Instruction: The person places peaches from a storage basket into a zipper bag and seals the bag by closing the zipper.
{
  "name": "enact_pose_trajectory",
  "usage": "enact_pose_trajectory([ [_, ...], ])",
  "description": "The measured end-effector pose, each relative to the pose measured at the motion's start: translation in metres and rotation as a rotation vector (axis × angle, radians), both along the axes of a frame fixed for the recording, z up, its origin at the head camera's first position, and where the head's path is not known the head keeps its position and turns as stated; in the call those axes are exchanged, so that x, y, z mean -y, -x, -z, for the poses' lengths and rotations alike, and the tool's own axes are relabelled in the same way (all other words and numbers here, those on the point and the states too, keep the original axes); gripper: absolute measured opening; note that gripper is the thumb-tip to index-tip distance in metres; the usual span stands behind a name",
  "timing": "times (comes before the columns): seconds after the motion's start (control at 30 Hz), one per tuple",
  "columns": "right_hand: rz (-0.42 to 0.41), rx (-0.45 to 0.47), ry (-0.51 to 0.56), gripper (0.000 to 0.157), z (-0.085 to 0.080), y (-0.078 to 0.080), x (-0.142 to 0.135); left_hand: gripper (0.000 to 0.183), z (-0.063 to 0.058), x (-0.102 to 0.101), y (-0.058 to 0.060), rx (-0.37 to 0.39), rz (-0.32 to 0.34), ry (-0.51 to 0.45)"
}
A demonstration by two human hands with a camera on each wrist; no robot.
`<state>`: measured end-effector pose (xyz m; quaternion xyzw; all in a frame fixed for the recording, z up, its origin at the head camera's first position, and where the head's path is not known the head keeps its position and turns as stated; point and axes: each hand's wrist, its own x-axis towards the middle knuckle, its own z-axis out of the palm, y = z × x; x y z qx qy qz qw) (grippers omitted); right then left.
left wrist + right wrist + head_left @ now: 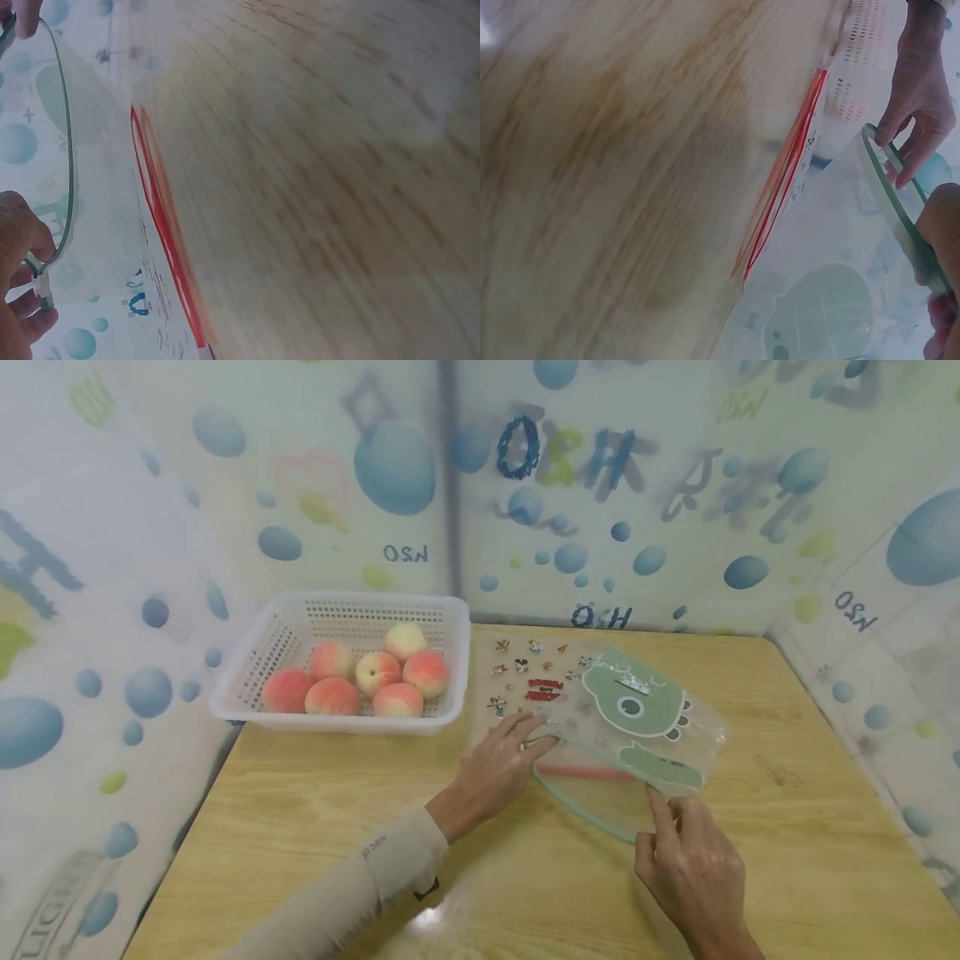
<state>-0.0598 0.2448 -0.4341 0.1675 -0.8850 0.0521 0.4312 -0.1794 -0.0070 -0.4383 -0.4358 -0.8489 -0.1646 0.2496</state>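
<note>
A clear bag with a green zip edge and a green dinosaur print [637, 693] has its mouth spread apart. My left hand [498, 768] pinches the left end of that green edge, where the white slider [41, 285] shows in the left wrist view. At the other end, my right hand [693, 860] pinches the green edge between thumb and fingers. Under it on the table lies a second clear bag with small cartoon prints [517, 681] and a red zip strip [787, 176]. The green-edged bag partly overlaps it.
A white plastic basket [345, 722] stands at the back left of the wooden table [300, 810]. Several peaches [333, 697] lie in it. Curtains printed with bubbles [393, 468] hang behind the table and along both sides.
</note>
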Motion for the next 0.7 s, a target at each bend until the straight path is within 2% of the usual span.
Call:
enact_pose_trajectory([
  [0.1, 0.019, 0.036, -0.017, 0.055, -0.002, -0.003, 0.001, 0.054, 0.001, -0.001, 0.000, 0.020, 0.012, -0.029],
  [0.3, -0.029, -0.069, 0.005, 0.056, -0.006, 0.002, 0.012, 0.060, -0.002, 0.000, 0.002, 0.060, 0.030, -0.072],
  [0.5, -0.030, -0.029, 0.012, 0.057, -0.008, 0.000, 0.014, 0.056, -0.004, -0.004, 0.000, 0.128, 0.045, -0.058],
  [0.6, -0.039, -0.020, 0.024, 0.058, -0.008, -0.001, 0.016, 0.054, -0.005, -0.005, 0.000, 0.125, 0.054, -0.059],
  [0.7, -0.050, -0.036, 0.031, 0.060, -0.008, 0.000, 0.019, 0.049, -0.008, -0.005, 0.002, 0.086, 0.068, -0.082],
])
